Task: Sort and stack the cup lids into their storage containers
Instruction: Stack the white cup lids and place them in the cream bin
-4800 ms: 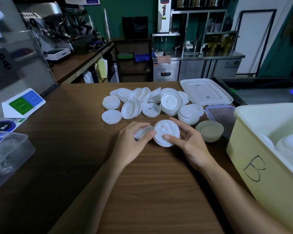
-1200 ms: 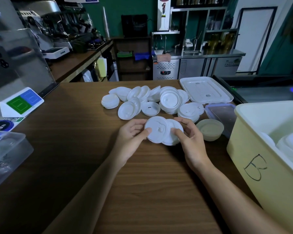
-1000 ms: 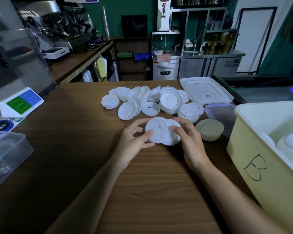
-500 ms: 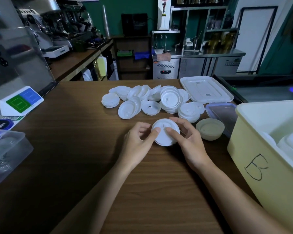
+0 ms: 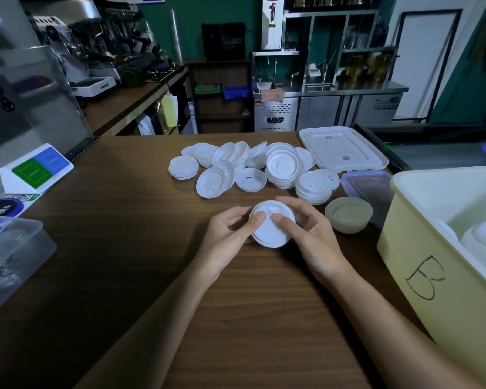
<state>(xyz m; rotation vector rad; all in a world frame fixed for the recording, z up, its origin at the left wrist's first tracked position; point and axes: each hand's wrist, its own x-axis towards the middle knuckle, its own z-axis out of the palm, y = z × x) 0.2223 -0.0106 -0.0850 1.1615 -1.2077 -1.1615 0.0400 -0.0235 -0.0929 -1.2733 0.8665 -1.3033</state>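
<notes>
On counter (image 5: pixel 118 248) | left hand (image 5: pixel 225 244), right hand (image 5: pixel 313 242) grip lid stack (image 5: pixel 270 235) | bin (image 5: pixel 438 310) rightward

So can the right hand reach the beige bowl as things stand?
Probably yes: the bowl sits just beside the right hand, with nothing between them. But that hand, with the left hand, is gripping the lid stack.

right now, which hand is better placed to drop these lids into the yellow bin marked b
Right, most likely. The right hand grips the held lids on the side nearest the yellow bin, which stands to its right; the left hand would have to reach across.
</notes>
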